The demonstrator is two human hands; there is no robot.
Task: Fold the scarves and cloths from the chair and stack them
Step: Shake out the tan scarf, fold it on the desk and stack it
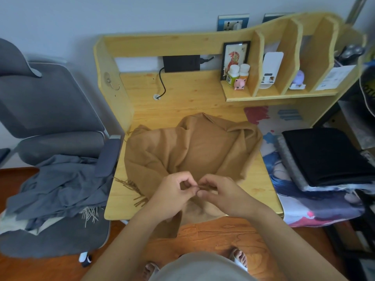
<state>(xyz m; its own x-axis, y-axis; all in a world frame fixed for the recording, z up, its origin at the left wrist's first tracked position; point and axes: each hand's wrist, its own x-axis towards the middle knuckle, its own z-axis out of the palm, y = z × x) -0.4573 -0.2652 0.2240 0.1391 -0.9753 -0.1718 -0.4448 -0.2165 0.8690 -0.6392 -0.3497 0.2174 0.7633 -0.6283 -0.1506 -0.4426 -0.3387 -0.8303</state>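
The brown scarf (188,147) lies bunched on the wooden desk (182,94), its long way running left to right, one end hanging off the front. The left hand (172,193) and right hand (219,191) both pinch its near edge, fingers curled

This is a room in a home, likely a bedroom or study. A pine desk (182,94) with a cubby shelf (284,57) holds a framed picture (235,55), small bottles (233,75) and a pink toy (240,83); a grey swivel chair (50,110) stands on the wooden floor (213,234).
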